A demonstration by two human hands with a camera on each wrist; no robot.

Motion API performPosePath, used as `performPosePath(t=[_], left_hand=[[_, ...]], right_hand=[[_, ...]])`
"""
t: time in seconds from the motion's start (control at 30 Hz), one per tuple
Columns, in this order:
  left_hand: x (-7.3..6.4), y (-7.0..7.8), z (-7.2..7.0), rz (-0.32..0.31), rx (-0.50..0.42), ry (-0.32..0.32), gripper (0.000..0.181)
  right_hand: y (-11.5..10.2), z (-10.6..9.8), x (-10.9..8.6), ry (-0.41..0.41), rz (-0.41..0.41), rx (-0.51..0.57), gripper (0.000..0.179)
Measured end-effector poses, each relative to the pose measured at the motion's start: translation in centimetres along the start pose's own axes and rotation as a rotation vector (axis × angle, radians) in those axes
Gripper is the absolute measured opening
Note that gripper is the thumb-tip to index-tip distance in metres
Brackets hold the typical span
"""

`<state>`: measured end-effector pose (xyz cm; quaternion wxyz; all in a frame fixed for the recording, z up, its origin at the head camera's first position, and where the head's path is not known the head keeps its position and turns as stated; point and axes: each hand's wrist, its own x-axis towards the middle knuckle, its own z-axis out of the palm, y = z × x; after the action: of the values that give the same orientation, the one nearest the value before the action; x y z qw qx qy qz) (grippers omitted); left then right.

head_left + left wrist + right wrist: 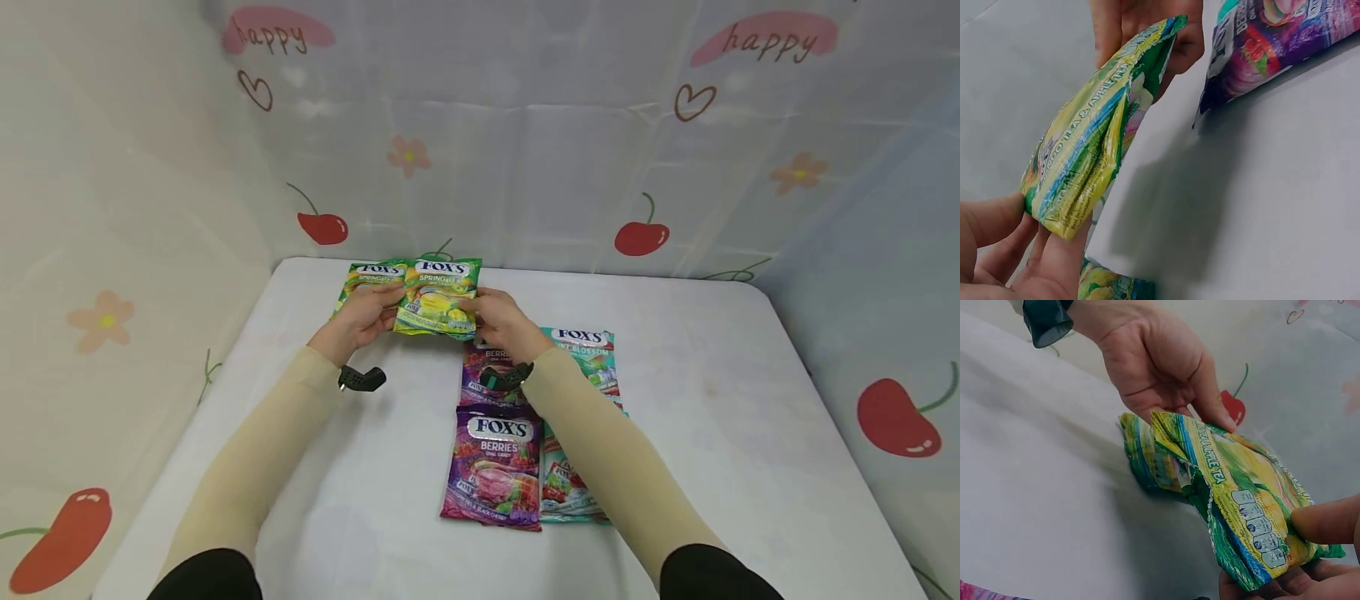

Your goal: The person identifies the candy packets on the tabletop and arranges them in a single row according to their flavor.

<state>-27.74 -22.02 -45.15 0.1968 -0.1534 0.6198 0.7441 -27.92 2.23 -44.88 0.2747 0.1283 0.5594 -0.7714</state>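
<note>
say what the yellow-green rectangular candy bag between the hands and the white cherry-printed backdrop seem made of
Yellow-green rectangular candy bag: probably glossy printed plastic film, judging by its highlights and crinkled edges. White cherry-printed backdrop: slightly shiny sheet; creases fit plastic or fabric.

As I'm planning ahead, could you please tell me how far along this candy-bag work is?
Looks done: purple bags and teal bags lie grouped. In hand: the left hand and right hand hold one green bag. Remaining, probably: laying it with the other green bag.
</note>
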Motion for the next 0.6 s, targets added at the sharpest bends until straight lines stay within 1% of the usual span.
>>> performPosePath(t=[0.07, 0.13, 0.3, 0.43, 0.6], left_hand=[[0.4, 0.2, 0.1, -0.001, 0.035, 0.024, 0.05], [0.8, 0.4, 0.1, -0.008, 0.083, 0.064, 0.048], [1.7, 0.5, 0.1, -0.033, 0.174, 0.146, 0.045], [2.4, 0.3, 0.1, -0.043, 0.219, 0.161, 0.045], [3.1, 0.0, 0.1, -0.019, 0.257, 0.172, 0.045]], right_hand=[[-0.2, -0.1, 0.5, 0.005, 0.005, -0.004, 0.055], [-0.4, -0.1, 0.9, 0.001, 0.006, -0.01, 0.054], [-0.6, -0.1, 1.8, 0.003, -0.006, -0.069, 0.051], [-0.7, -0.1, 2.4, 0.04, -0.022, -0.107, 0.052], [-0.6, 0.0, 3.2, 0.086, -0.031, -0.126, 0.055]])
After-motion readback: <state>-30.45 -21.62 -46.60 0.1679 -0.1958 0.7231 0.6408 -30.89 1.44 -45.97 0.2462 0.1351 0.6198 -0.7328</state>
